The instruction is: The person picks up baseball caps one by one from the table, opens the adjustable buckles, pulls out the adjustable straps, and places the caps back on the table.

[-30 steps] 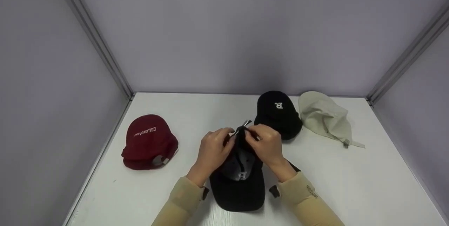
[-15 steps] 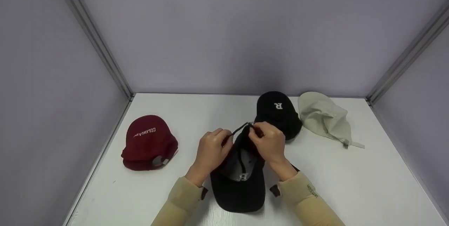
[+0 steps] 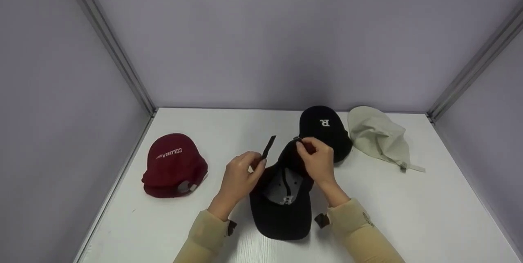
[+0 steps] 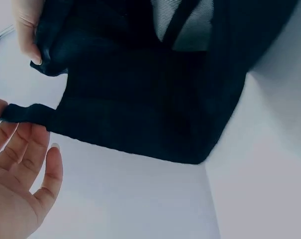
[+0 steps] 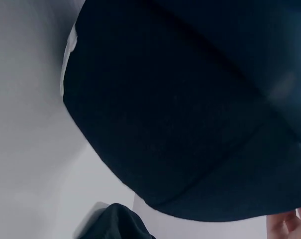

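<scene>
A black baseball cap (image 3: 282, 222) lies with its brim towards me and its grey-lined inside facing up. My left hand (image 3: 241, 175) pinches the cap's black back strap (image 3: 268, 146), whose loose end sticks up past the fingers. Across from it, my right hand (image 3: 320, 161) pinches the other side of the back edge, beside a small metal buckle (image 3: 297, 138). A gap separates strap and buckle. In the left wrist view, the strap (image 4: 26, 113) runs between thumb and fingers. The cap's dark crown (image 5: 165, 124) fills much of the right wrist view.
A dark red cap (image 3: 173, 165) rests on the white table (image 3: 122, 230) at left. Behind my right hand sits another black cap (image 3: 322, 122) with a white R, and beside it a cream cap (image 3: 378, 132). Grey walls (image 3: 261, 42) enclose the table's back and sides.
The strap has come out of the buckle, its end now free. My left hand has moved left and slightly down, the right hand slightly right and up, widening the cap's back opening.
</scene>
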Tool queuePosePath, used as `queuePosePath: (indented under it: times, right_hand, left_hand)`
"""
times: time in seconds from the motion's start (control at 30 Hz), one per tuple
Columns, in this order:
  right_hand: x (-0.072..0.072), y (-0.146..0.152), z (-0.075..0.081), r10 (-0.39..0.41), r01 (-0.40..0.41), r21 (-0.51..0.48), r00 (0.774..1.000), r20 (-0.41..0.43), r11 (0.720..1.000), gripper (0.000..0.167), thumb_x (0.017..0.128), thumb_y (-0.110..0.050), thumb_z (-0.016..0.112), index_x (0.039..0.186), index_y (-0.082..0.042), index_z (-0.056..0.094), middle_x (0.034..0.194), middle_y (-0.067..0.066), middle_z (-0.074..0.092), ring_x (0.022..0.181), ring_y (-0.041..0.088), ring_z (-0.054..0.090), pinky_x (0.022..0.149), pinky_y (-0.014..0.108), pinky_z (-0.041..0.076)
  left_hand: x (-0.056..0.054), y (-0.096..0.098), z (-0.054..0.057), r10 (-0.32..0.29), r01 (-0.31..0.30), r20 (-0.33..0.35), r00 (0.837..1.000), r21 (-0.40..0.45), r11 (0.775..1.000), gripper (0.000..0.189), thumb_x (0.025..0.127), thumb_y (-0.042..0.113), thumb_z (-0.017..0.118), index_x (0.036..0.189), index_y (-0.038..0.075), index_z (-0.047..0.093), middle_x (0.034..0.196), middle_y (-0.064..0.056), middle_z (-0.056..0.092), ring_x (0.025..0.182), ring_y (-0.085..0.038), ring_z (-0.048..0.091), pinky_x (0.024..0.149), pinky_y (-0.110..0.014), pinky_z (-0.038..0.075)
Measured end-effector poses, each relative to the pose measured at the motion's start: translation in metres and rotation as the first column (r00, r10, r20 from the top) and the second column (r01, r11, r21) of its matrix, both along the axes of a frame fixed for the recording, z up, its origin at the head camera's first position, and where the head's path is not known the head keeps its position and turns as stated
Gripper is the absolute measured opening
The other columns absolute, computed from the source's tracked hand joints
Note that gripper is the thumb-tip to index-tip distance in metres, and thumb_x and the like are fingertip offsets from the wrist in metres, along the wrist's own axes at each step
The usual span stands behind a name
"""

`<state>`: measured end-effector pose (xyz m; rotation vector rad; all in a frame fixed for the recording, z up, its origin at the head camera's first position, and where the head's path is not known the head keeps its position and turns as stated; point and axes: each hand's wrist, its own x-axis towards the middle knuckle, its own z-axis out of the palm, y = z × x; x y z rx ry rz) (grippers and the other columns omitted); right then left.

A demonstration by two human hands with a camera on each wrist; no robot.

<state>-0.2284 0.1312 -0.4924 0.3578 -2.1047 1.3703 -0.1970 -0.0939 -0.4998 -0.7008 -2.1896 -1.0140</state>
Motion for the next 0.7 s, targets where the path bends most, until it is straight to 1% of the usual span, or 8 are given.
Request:
queuePosePath:
  times: [0.13,0.27,0.33,0.37,0.5,0.57,0.6,0.7]
  right_hand:
    - [-0.001,0.002,0.001,0.022,-0.017,-0.061,0.996,0.084,0.998,0.007,0.089,-0.01,0.073,0.09,-0.004,0.073,0.075,0.003,0.067,0.064,0.016,0.057,0.059,0.022,0.045]
    - [-0.003,0.002,0.001,0.03,-0.018,-0.083,0.99,0.136,0.996,0.008,0.089,-0.007,0.073,0.092,0.001,0.072,0.078,0.008,0.067,0.066,0.018,0.057,0.06,0.021,0.045]
    - [-0.002,0.002,0.003,0.033,-0.019,-0.09,0.987,0.16,0.996,0.008,0.089,-0.004,0.072,0.092,0.003,0.071,0.079,0.011,0.067,0.067,0.019,0.057,0.06,0.021,0.045]
    - [0.0,0.001,0.008,0.037,-0.021,-0.093,0.984,0.172,0.995,0.008,0.089,-0.003,0.072,0.092,0.005,0.071,0.079,0.012,0.067,0.067,0.019,0.057,0.06,0.021,0.045]
    - [0.01,-0.001,0.024,0.059,-0.035,-0.115,0.975,0.216,0.993,0.008,0.089,0.0,0.07,0.092,0.007,0.07,0.079,0.012,0.067,0.067,0.017,0.057,0.061,0.022,0.046]
    - [0.014,-0.001,0.031,0.066,-0.037,-0.126,0.97,0.232,0.991,0.009,0.089,0.0,0.07,0.093,0.008,0.07,0.079,0.01,0.067,0.068,0.015,0.057,0.062,0.021,0.046]
    - [0.014,-0.001,0.03,0.07,-0.039,-0.133,0.969,0.237,0.99,0.009,0.089,0.0,0.07,0.093,0.008,0.07,0.079,0.01,0.067,0.068,0.014,0.057,0.062,0.021,0.046]
    - [0.013,0.001,0.029,0.08,-0.045,-0.144,0.967,0.24,0.989,0.009,0.089,0.001,0.069,0.093,0.009,0.069,0.079,0.009,0.067,0.068,0.012,0.058,0.063,0.021,0.047]
  left_hand:
    - [-0.003,-0.006,-0.007,0.001,0.0,0.069,0.998,-0.016,1.0,0.015,0.091,0.025,0.072,0.096,0.012,0.068,0.08,0.004,0.064,0.072,-0.011,0.06,0.063,-0.03,0.049]
    - [-0.006,-0.013,-0.016,-0.012,0.021,0.164,0.986,-0.049,0.999,0.028,0.089,0.033,0.074,0.106,0.012,0.068,0.089,-0.001,0.065,0.08,-0.017,0.063,0.067,-0.033,0.051]
    - [-0.006,-0.017,-0.021,-0.012,0.028,0.214,0.977,-0.071,0.997,0.032,0.089,0.034,0.075,0.11,0.011,0.068,0.092,-0.003,0.065,0.082,-0.019,0.064,0.068,-0.033,0.052]
    - [-0.007,-0.019,-0.023,-0.007,0.028,0.238,0.971,-0.081,0.996,0.032,0.089,0.033,0.074,0.111,0.011,0.068,0.092,-0.003,0.065,0.082,-0.019,0.064,0.068,-0.034,0.052]
    - [-0.009,-0.023,-0.029,0.017,0.021,0.331,0.943,-0.112,0.994,0.025,0.093,0.031,0.07,0.107,0.011,0.07,0.093,0.001,0.065,0.083,-0.015,0.063,0.071,-0.034,0.052]
    - [-0.01,-0.024,-0.031,0.012,0.025,0.369,0.929,-0.096,0.995,0.02,0.096,0.03,0.065,0.103,0.012,0.07,0.091,0.004,0.065,0.084,-0.012,0.062,0.074,-0.034,0.052]
    - [-0.011,-0.025,-0.031,0.005,0.027,0.384,0.923,-0.078,0.997,0.019,0.098,0.029,0.063,0.101,0.012,0.07,0.09,0.005,0.064,0.084,-0.011,0.062,0.074,-0.033,0.052]
    - [-0.015,-0.025,-0.033,-0.032,0.028,0.413,0.91,0.016,0.999,0.02,0.102,0.029,0.056,0.096,0.013,0.067,0.08,0.007,0.06,0.074,-0.008,0.057,0.068,-0.031,0.051]
